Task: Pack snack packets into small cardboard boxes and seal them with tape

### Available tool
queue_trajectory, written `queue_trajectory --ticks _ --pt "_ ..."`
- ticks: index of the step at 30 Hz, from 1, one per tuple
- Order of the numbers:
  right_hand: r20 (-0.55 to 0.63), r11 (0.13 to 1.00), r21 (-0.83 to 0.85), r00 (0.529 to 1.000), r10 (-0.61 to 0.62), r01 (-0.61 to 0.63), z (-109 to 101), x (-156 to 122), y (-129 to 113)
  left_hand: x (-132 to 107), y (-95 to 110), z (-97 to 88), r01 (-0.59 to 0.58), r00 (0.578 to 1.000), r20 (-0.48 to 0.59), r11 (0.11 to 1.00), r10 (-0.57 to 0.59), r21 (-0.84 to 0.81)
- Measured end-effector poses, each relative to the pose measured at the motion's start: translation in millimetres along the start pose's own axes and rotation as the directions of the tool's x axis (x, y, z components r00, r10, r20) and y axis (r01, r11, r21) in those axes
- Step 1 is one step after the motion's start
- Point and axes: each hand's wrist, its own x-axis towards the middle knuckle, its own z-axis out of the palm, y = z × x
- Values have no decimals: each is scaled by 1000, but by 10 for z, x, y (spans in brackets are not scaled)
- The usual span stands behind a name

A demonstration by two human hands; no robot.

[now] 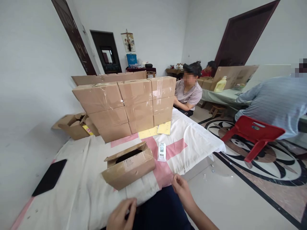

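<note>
My left hand is at the near edge of the table, over my dark-clothed lap. Its fingers are curled in with the thumb alongside, and anything inside them is hidden. By the table's right front edge, my right hand has its fingers bent together beside the cloth; whatever they may hold does not show. An open cardboard box lies on the cloth in front of my hands, its inside dark. Just right of it sits a small white device. Yellow sheets lie farther back.
Stacked, taped cardboard boxes form a wall across the far part of the table. An opened carton and a flat black object are on the left. One person sits behind the stack; another sits near a red chair.
</note>
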Motion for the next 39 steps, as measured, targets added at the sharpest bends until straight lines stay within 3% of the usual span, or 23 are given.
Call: queue_trajectory --ticks 1,2,3,4,6,8,12,16,21,32,39 --pt "-23 993 -33 993 -117 116 48 122 -100 149 93 -154 -102 977 -183 993 111 58" --pt "-38 977 -64 978 -205 203 94 259 -190 319 193 -295 -163 924 -320 972 210 168" --pt "-54 961 -91 963 -266 260 136 407 -264 499 292 -415 -159 877 -396 942 272 295" --pt "-76 950 -114 951 -301 292 175 562 -316 678 383 -509 -148 856 -402 900 324 410" --pt "-115 944 -129 940 -320 305 246 877 -344 981 517 -614 -153 898 -270 821 348 550" --pt "-156 948 -130 939 -307 289 304 1160 -279 1164 572 -632 -172 948 -118 786 297 594" --pt "-186 948 -146 933 -309 284 366 1500 -24 1206 514 -562 -143 989 57 803 135 579" --pt "-151 920 -181 915 -374 347 369 1559 151 1178 396 -500 -129 991 55 795 120 593" --pt "-162 879 -259 879 -448 400 369 1565 198 1269 261 -427 -124 987 -1 783 158 610" --pt "-244 808 -468 827 -507 358 410 1433 19 1224 40 -229 -150 933 -170 774 316 616" --pt "-251 794 -510 826 -504 330 418 1365 -44 1212 -83 -202 -202 887 -180 708 425 677"
